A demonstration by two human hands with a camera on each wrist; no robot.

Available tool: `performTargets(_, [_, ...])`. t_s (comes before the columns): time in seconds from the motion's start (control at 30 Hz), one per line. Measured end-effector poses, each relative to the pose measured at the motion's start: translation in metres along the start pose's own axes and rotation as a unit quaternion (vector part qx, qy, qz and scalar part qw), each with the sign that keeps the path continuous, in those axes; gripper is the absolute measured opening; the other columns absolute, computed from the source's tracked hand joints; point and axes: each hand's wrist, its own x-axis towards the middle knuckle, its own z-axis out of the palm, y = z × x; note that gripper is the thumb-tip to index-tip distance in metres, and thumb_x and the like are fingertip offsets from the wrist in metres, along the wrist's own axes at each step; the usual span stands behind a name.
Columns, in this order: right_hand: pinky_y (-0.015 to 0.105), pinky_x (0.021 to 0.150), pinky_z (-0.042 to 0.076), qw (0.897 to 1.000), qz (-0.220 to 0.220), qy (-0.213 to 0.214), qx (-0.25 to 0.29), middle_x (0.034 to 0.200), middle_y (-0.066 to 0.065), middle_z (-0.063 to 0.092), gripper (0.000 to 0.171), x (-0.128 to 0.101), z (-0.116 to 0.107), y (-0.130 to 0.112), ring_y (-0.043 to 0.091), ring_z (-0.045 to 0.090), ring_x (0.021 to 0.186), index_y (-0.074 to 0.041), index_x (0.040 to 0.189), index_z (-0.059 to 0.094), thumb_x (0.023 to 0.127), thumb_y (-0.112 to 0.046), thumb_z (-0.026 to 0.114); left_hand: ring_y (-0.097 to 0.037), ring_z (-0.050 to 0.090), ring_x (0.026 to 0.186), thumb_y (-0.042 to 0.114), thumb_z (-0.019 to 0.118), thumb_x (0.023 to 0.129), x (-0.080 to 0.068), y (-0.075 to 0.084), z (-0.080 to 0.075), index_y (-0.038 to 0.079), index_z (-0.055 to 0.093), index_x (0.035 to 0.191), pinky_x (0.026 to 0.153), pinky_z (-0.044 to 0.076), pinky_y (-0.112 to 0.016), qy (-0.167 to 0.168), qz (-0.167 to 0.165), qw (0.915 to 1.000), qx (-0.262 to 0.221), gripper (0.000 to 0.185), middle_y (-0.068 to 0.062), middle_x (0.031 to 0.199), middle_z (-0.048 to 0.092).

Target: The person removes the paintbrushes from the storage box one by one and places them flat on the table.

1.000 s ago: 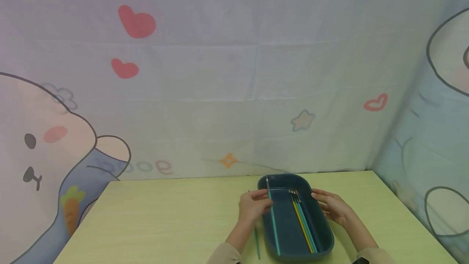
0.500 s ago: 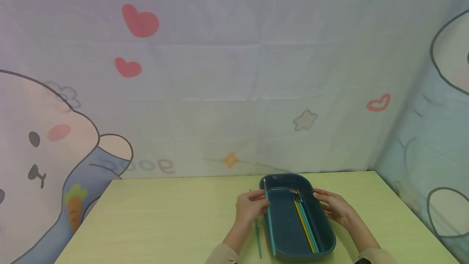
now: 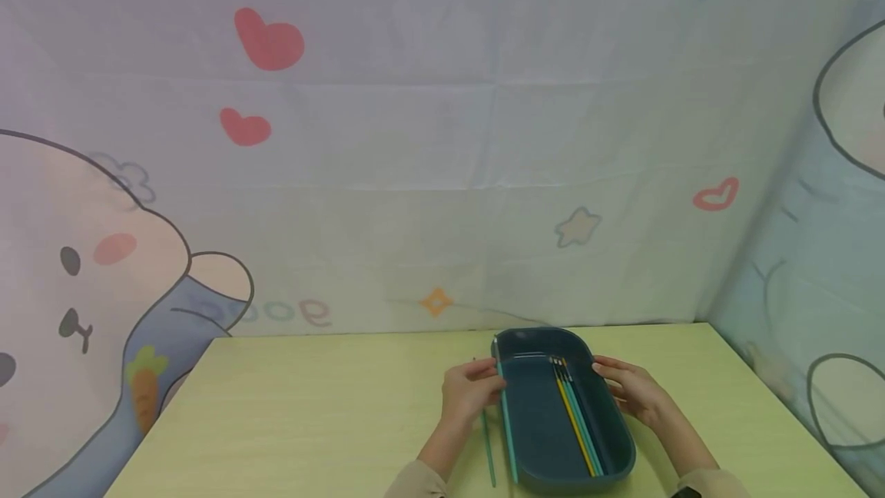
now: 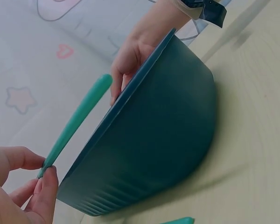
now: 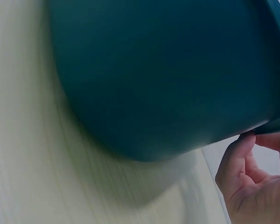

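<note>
A dark teal oblong tray (image 3: 618, 436) sits on the pale yellow-green table near its front. My left hand (image 3: 492, 384) pinches the upper part of a thin teal stick (image 3: 507, 436), which lies along the tray's left rim. In the left wrist view, thumb and fingers (image 4: 45, 179) pinch the teal stick (image 4: 77, 122) just above the tray (image 4: 154, 140). My right hand (image 3: 611, 381) rests against the tray's right rim. A fingertip (image 5: 245, 140) touches under the rim of the tray (image 5: 168, 70). Several yellow and teal sticks (image 3: 577, 425) lie in the tray's right half.
Another teal stick (image 3: 488, 448) lies on the table (image 3: 311, 421) just left of the tray, its end showing in the left wrist view (image 4: 177, 220). A cartoon-printed cloth backdrop (image 3: 442, 175) closes off the back and right sides. The table's left half is bare.
My left hand has carried the teal stick leftward, from over the tray's inside to its left rim. The right hand stays at the right rim.
</note>
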Motion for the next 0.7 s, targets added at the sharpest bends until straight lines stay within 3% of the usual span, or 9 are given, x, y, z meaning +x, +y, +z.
performTargets(0.43, [0.023,0.072,0.056,1.000,-0.001,-0.005,-0.001,0.097,-0.011,0.066,0.063,0.000,-0.001,0.000,0.006,0.062,0.088,0.001,0.144,0.037,0.094,-0.032,0.059,-0.015,0.069,0.066,-0.007,0.067,0.071,0.003,-0.008,-0.007,-0.012,0.065,0.111,0.064,0.061,-0.031,0.001,0.007,0.9999,-0.012,0.041,-0.026,0.098,0.069])
performTargets(0.7, [0.023,0.073,0.056,1.000,0.000,-0.008,0.002,0.097,-0.012,0.066,0.063,0.001,-0.001,0.001,0.006,0.063,0.088,0.000,0.144,0.037,0.094,-0.032,0.059,-0.013,0.069,0.066,-0.005,0.069,0.070,0.000,-0.008,-0.013,-0.007,0.068,0.109,0.063,0.060,-0.026,0.008,0.004,0.9999,-0.008,0.038,-0.020,0.094,0.071])
